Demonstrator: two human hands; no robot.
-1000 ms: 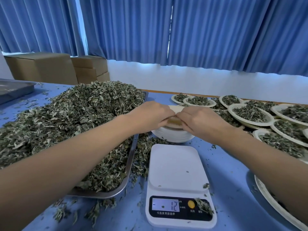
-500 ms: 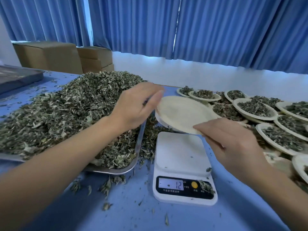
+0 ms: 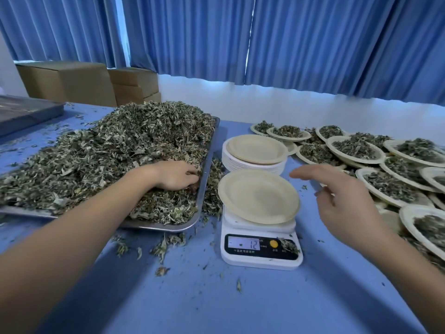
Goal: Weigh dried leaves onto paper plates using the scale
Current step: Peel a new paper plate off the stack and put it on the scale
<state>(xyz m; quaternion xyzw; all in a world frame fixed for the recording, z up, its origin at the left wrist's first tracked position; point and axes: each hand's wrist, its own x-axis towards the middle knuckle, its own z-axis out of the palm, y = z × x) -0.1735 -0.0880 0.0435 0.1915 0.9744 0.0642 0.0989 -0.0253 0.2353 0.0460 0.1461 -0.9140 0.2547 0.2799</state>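
Note:
An empty paper plate (image 3: 258, 196) lies on the white scale (image 3: 261, 247), whose display reads 12. Behind it stands a stack of empty plates (image 3: 254, 153). A big heap of dried leaves (image 3: 101, 155) fills a metal tray (image 3: 204, 186) on the left. My left hand (image 3: 177, 175) is dug into the leaves near the tray's right edge, fingers curled round a clump. My right hand (image 3: 337, 198) hovers just right of the plate on the scale, fingers spread and holding nothing.
Several plates filled with leaves (image 3: 356, 150) crowd the right side of the blue table (image 3: 240, 304). Loose leaf bits lie in front of the tray. Another metal tray (image 3: 26, 114) and cardboard boxes (image 3: 72, 83) stand at the back left. Blue curtains hang behind.
The plate my right hand carried now lies on the scale, and that hand has let go and drawn right. My left hand has moved from the plate down into the leaf heap.

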